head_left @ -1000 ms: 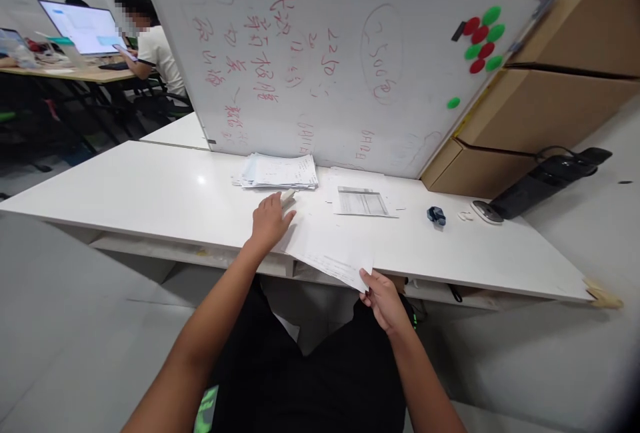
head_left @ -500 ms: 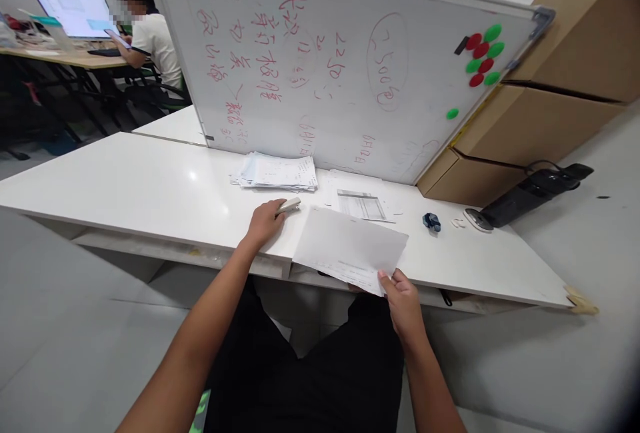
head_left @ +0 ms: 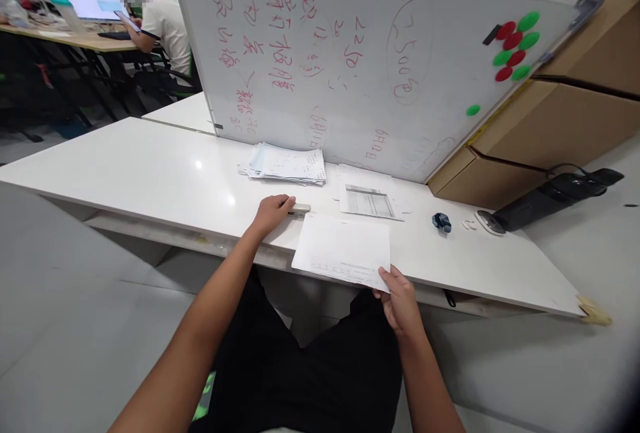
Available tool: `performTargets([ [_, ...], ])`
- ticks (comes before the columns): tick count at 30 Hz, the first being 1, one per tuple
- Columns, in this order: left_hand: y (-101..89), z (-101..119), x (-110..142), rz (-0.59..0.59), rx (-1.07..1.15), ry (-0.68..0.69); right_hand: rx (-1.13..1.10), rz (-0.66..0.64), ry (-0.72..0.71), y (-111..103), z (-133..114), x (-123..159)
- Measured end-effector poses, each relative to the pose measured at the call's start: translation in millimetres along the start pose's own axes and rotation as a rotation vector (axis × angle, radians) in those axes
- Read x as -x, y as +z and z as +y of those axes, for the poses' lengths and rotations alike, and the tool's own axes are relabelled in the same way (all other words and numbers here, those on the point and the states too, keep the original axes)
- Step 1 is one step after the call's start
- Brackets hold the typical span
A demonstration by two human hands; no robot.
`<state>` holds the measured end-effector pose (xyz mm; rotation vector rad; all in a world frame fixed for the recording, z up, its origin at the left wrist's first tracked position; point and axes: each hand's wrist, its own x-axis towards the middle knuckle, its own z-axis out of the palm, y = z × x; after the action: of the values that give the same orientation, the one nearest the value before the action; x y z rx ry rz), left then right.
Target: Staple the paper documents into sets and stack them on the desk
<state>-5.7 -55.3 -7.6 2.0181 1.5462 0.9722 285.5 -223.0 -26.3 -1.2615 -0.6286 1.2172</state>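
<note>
My left hand (head_left: 274, 213) is closed around a pale stapler (head_left: 301, 208) resting low at the desk surface, its front end pointing right. In my right hand (head_left: 398, 293) the lower right corner of a white paper sheet (head_left: 345, 246) is pinched, thumb on top. Faint print shows along the sheet's near edge, which overhangs the front of the desk. The sheet's upper left corner lies close to the stapler; whether they touch I cannot tell. Behind, a stack of papers (head_left: 287, 165) lies against the whiteboard, and another printed sheet (head_left: 370, 201) lies to its right.
A whiteboard (head_left: 350, 53) with red writing and magnets stands along the back of the white desk (head_left: 150, 166). Cardboard boxes (head_left: 540, 120), a dark bottle (head_left: 555, 203) and a small dark blue object (head_left: 441, 222) are at the right. A person (head_left: 160, 20) sits at another desk, far left.
The sheet has swung flatter and slightly left, its top edge now nearer the stapler. My left hand has turned the stapler from a slant to nearly level. The camera view has shifted slightly.
</note>
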Motion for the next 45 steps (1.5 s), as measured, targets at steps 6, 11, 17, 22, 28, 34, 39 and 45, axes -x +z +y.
performTargets([
  [6, -0.9, 1, 1, -0.009, 0.021, -0.027, 0.011, 0.038, 0.014, 1, 6, -7],
  [11, -3.4, 5, 3, -0.018, 0.022, -0.016, 0.061, 0.074, 0.007, 0, 9, -8],
  [17, -3.5, 7, 3, -0.024, -0.011, -0.039, 0.102, 0.072, 0.002, 3, 7, -7],
  [22, -3.3, 6, 2, -0.023, -0.005, -0.045, 0.082, 0.040, -0.006, 9, 5, -7],
  [28, -2.7, 6, 3, -0.028, -0.008, -0.041, 0.095, 0.034, -0.027, 10, 6, -8],
  [34, -1.2, 9, -1, 0.076, -0.072, 0.013, 0.099, 0.024, -0.015, 8, 7, -10],
  [39, -2.6, 33, -28, 0.069, -0.127, 0.032, 0.095, 0.010, 0.003, 8, 9, -12],
  [45, 20.7, 46, -62, -0.238, -0.372, 0.112, 0.084, 0.020, 0.018, 6, 14, -14],
])
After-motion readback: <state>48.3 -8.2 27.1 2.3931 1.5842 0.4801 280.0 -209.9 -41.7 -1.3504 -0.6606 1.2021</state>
